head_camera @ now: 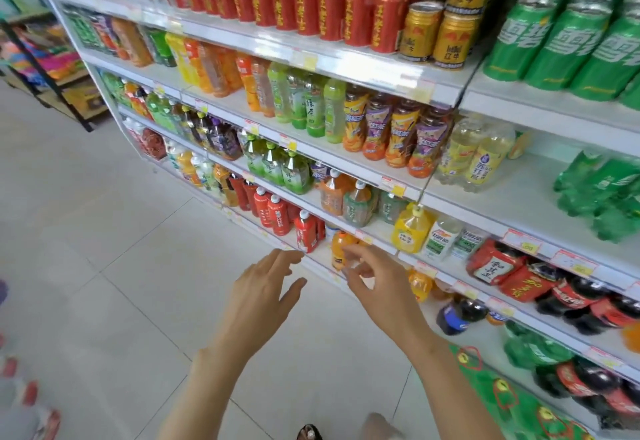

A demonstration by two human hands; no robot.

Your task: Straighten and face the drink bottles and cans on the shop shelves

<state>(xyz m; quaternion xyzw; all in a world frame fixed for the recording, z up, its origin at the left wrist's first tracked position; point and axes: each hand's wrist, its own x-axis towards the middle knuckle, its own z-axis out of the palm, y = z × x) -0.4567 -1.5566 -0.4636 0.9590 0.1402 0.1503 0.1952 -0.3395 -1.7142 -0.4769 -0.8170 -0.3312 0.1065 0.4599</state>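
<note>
Upper rows look faced; our left hand [266, 289] and right hand [375, 282] hover empty, fingers loose, by the orange bottle [341, 247] at the low shelf's front edge.

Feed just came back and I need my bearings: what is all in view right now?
red cans: many, red, top shelf
gold cans: four, gold, top shelf, right end
green cans: several, green, right bay top
tea bottles: several, green, second shelf
red bottles: several, red, low shelf
orange bottle: one, orange, low shelf edge
cola bottles: several, dark, lower right
floor: one, pale tiles, below
left hand: open, before the shelf
right hand: at orange bottle, grip unclear
</note>
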